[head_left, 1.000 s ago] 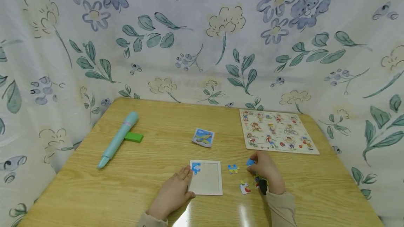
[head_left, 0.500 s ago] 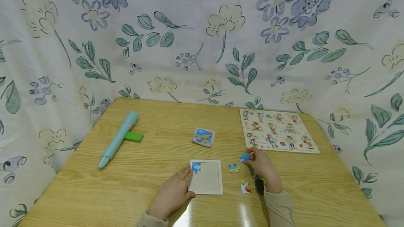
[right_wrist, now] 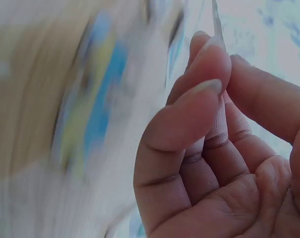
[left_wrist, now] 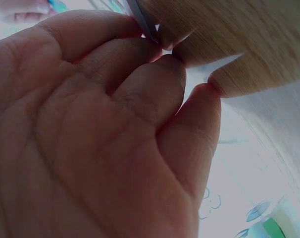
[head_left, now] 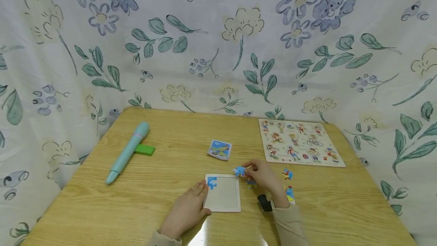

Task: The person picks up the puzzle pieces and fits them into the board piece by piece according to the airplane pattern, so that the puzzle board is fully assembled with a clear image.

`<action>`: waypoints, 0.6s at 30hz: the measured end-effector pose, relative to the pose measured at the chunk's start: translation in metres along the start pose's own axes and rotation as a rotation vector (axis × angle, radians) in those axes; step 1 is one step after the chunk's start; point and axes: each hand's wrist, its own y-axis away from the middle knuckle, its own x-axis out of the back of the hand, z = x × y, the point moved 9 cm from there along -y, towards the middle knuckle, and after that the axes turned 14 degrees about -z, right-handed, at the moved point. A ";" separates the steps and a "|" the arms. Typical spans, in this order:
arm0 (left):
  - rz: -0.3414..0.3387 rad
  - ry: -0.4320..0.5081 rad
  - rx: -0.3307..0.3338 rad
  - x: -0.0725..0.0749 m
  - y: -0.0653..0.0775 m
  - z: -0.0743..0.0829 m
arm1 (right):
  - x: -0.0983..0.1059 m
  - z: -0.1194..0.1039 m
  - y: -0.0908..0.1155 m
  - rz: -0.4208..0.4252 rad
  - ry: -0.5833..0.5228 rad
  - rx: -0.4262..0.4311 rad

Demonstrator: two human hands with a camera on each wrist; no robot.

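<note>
A small square puzzle tray [head_left: 223,200] with a pale rim lies on the table, one blue corner piece [head_left: 212,182] in its upper left. Along the tray's left edge rests my left hand [head_left: 187,210], fingers extended and touching the rim. My right hand [head_left: 261,175] pinches a blue puzzle piece [head_left: 240,171] between thumb and fingers, over the tray's upper right corner. Seen edge-on in the right wrist view, the pinched piece [right_wrist: 217,20] sticks up past the fingertips. A blue and yellow piece [head_left: 251,183] lies partly hidden under that hand.
Loose puzzle pieces [head_left: 287,174] lie right of the right wrist, partly covered by the arm. Behind the tray is a picture card [head_left: 220,149]. A board with printed figures [head_left: 304,141] lies back right; a teal pen-shaped object [head_left: 128,153] and green block [head_left: 145,149] lie left.
My right hand has picked the blue piece up from the right-hand pieces and carried it left to the tray's corner. My left hand has stayed in place.
</note>
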 end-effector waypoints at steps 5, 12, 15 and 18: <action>-0.009 0.003 0.006 -0.003 -0.001 -0.002 | -0.030 -0.016 -0.014 -0.101 -0.002 0.039; 0.000 -0.006 0.011 -0.002 -0.001 -0.002 | -0.054 -0.025 -0.021 -0.149 -0.029 0.060; 0.001 -0.014 0.011 -0.001 0.000 -0.002 | -0.060 -0.026 -0.023 -0.147 -0.028 0.066; 0.003 -0.016 0.011 -0.002 0.000 -0.002 | -0.063 -0.026 -0.025 -0.129 -0.021 0.064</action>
